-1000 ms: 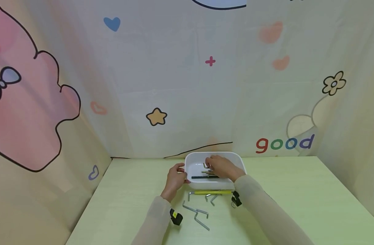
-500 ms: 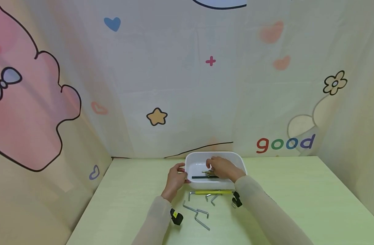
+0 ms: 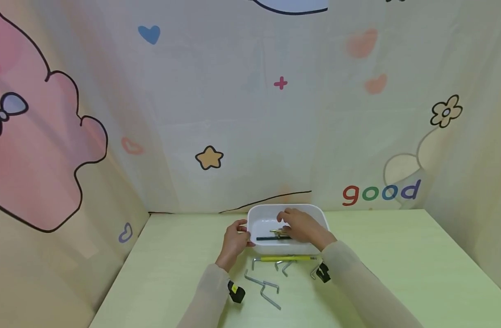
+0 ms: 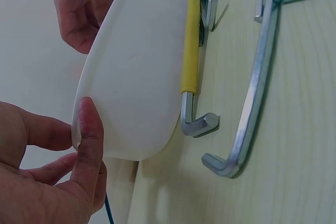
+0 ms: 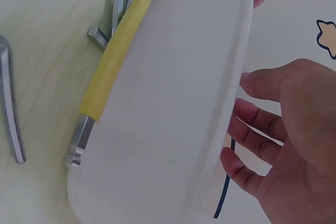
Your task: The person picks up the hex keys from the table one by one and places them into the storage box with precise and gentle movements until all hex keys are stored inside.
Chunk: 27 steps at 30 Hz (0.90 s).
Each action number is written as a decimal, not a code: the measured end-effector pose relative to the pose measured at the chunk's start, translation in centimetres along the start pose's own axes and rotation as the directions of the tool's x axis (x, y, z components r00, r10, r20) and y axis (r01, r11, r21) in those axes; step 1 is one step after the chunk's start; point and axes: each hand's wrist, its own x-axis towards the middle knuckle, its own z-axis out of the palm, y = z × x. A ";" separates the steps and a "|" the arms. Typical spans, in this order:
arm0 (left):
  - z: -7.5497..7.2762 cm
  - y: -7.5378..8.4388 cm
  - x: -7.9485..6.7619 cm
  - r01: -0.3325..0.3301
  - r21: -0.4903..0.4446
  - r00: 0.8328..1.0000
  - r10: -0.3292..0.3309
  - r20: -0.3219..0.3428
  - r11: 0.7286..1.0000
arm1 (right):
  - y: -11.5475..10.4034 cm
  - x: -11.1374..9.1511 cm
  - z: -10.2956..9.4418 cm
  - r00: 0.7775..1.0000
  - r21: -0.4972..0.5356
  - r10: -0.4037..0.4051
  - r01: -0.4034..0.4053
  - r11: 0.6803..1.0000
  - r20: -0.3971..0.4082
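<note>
A white plastic tub (image 3: 287, 248) sits at the table's back edge. My left hand (image 3: 235, 239) pinches its left rim, thumb outside and fingers round the edge, as the left wrist view shows. My right hand (image 3: 301, 225) reaches inside over the right half, fingers bent and spread. Under its fingertips lie a few small brass-coloured hex keys (image 3: 277, 231) and a dark rod (image 3: 271, 238). In the right wrist view the tub wall hides those fingertips, so whether they pinch a key is unclear.
A hex key with a yellow sleeve (image 3: 286, 258) lies along the tub's front. Several silver hex keys (image 3: 271, 299) are scattered nearer on the table (image 3: 398, 264). A printed curtain (image 3: 242, 105) stands right behind the tub.
A small L-shaped key at the right hand's fingers a second ago is no longer visible there. The right hand and its forearm have shifted slightly right. The left hand keeps its hold.
</note>
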 end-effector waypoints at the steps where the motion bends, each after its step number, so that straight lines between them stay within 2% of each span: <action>1: 0.0 0.0 -0.1 0.000 -0.001 1.000 0.000 0.000 1.000 | 0.1 -0.2 0.0 1.000 0.003 0.005 -0.005 1.000 -0.011; 6: 0.1 0.0 0.0 -0.008 -0.003 1.000 0.008 -0.007 1.000 | 0.8 -1.5 -0.4 0.994 -0.025 -0.014 0.012 1.000 -0.107; 15: -0.1 0.0 -0.2 -0.002 0.009 1.000 0.002 -0.008 1.000 | 1.5 -3.9 -1.4 0.965 -0.063 -0.054 0.039 0.997 -0.255; 22: 0.0 -0.1 -0.2 0.007 0.017 1.000 -0.007 -0.013 1.000 | 2.1 -5.3 -1.9 0.954 -0.108 -0.018 -0.015 0.994 -0.298; 27: 0.1 -0.1 -0.3 0.004 0.009 1.000 -0.004 -0.011 1.000 | 3.0 -6.1 -1.6 0.951 -0.103 0.029 -0.064 0.993 -0.307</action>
